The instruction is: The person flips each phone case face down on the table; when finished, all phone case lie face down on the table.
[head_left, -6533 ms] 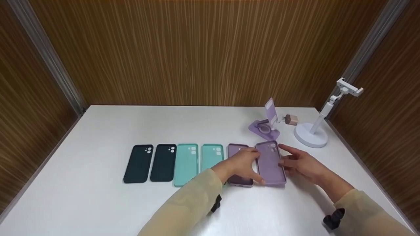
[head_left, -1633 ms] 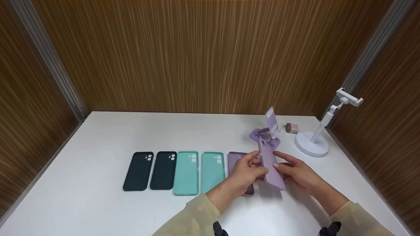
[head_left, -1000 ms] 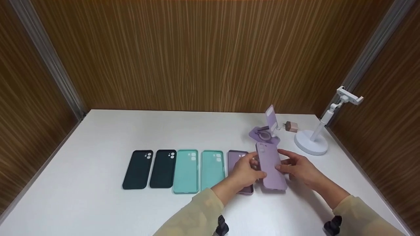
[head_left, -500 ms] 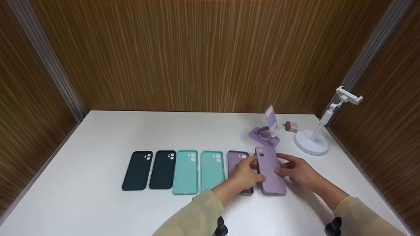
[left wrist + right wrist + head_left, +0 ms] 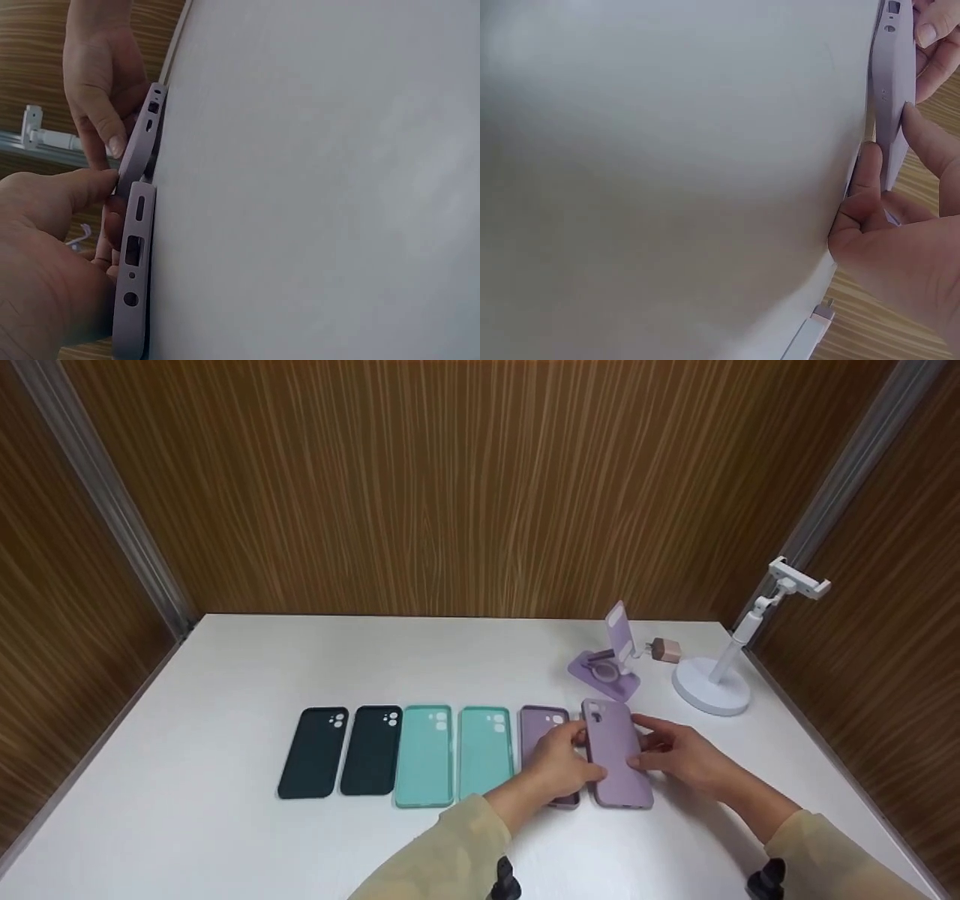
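A purple phone case (image 5: 619,757) with its back up is at the right end of a row of cases. My left hand (image 5: 555,765) holds its left edge, thumb on the back. My right hand (image 5: 686,754) pinches the right edge, thumb on top. In the right wrist view, right-hand fingers (image 5: 866,176) are at the table under the tilted case (image 5: 892,90). Another purple case (image 5: 537,729), hollow side up, lies under my left hand, which hides part of it. The left wrist view shows that case's cutout edge (image 5: 133,292) beside the held one (image 5: 141,142).
Two teal cases (image 5: 424,757) and two black cases (image 5: 313,754) continue the row leftward on the white table (image 5: 225,847). Behind the held case stands a purple folding stand (image 5: 609,671). A pink charger plug (image 5: 665,650) and a white phone stand (image 5: 712,686) are at the back right.
The held purple case showed its hollow side 6.5 seconds ago. It was turned on edge between both hands, and now its back faces up. Over the last second it came down flatter toward the table.
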`<state>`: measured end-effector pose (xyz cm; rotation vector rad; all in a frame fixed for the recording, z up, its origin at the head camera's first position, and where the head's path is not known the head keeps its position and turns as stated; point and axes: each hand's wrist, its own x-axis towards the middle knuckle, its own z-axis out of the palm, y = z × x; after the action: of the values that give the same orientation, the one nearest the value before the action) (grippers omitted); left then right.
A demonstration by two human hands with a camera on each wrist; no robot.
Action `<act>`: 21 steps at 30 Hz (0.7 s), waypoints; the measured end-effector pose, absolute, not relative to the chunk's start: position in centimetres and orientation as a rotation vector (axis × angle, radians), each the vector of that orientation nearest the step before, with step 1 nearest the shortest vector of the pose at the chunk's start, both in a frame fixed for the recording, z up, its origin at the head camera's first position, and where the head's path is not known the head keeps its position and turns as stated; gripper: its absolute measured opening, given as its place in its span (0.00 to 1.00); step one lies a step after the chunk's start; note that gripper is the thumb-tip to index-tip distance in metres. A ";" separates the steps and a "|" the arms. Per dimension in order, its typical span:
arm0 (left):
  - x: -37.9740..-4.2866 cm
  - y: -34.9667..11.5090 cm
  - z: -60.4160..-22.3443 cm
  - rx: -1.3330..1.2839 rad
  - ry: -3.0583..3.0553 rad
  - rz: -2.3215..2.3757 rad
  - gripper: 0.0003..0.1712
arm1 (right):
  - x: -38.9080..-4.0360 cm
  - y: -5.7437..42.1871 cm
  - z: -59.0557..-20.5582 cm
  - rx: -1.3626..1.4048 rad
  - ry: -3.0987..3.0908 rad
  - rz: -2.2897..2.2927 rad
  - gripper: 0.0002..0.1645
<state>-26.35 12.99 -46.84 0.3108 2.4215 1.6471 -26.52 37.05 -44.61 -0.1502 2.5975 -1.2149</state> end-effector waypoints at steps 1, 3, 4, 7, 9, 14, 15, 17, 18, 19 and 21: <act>-26.3 13.0 -46.8 0.312 2.423 1.642 0.44 | -26.5 37.0 -44.6 -0.163 2.605 -1.217 0.53; -26.3 13.0 -46.7 0.322 2.428 1.634 0.44 | -26.4 37.0 -44.6 -0.184 2.618 -1.216 0.52; -26.3 13.0 -46.7 0.332 2.432 1.630 0.43 | -26.4 37.0 -44.6 -0.188 2.626 -1.215 0.52; -26.2 13.0 -46.7 0.359 2.450 1.610 0.42 | -26.3 37.1 -44.7 -0.218 2.630 -1.222 0.51; -26.2 13.0 -46.7 0.368 2.458 1.599 0.41 | -26.2 37.1 -44.8 -0.233 2.628 -1.228 0.50; -26.1 13.0 -46.8 0.365 2.463 1.577 0.42 | -26.2 37.1 -44.9 -0.217 2.623 -1.231 0.51; -26.1 13.1 -46.8 0.360 2.465 1.571 0.42 | -26.2 37.1 -44.9 -0.212 2.623 -1.228 0.51; -26.0 13.1 -46.8 0.351 2.467 1.563 0.42 | -26.2 37.1 -45.0 -0.212 2.626 -1.223 0.51; -26.0 13.1 -46.8 0.346 2.466 1.564 0.43 | -26.2 37.1 -45.0 -0.210 2.627 -1.223 0.51; -26.0 13.2 -46.8 0.339 2.464 1.565 0.43 | -26.2 37.1 -45.0 -0.201 2.630 -1.223 0.51; -26.0 13.2 -46.8 0.328 2.458 1.572 0.44 | -26.2 37.0 -45.0 -0.197 2.641 -1.213 0.50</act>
<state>-26.00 13.22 -46.84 0.3283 2.4577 1.5720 -26.23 37.03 -45.02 -0.1974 2.6409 -1.2134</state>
